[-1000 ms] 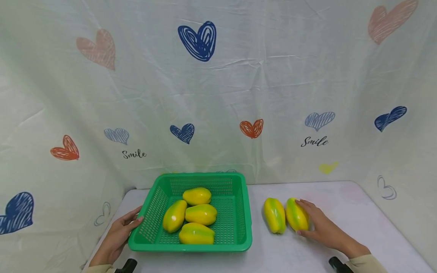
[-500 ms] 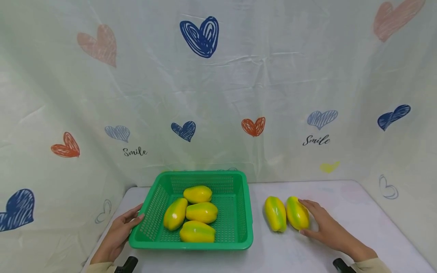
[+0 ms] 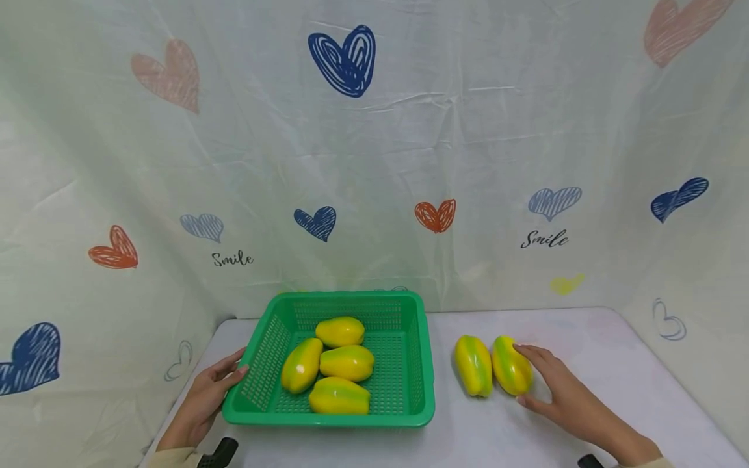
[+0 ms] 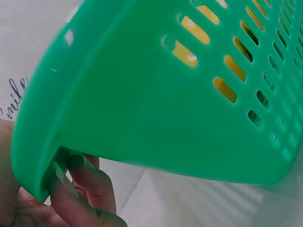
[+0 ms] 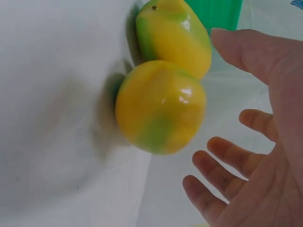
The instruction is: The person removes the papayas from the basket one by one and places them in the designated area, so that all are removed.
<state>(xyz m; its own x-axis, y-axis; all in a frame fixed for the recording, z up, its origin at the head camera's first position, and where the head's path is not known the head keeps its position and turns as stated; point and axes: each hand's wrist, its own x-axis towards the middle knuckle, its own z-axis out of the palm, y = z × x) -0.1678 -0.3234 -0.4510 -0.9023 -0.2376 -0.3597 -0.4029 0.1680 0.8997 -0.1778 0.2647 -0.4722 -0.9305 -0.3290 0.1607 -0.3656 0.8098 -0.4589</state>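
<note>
A green plastic basket with slotted walls stands on the table, holding several yellow-green papayas. My left hand grips the basket's left rim; its fingers curl up under the lip in the left wrist view. To the right of the basket, two more papayas lie side by side, a left one and a right one. My right hand is just right of the right papaya, fingers spread and holding nothing. The right wrist view shows a gap between that hand and the nearer papaya.
A white cloth covers the table. Behind it hangs a pale curtain printed with hearts and "Smile"; the basket's back rim is close to it. A black wrist strap or camera piece shows at the left wrist.
My right hand has drawn back to the right, away from the right papaya. The left hand keeps its grip on the basket. The head view has shifted slightly.
</note>
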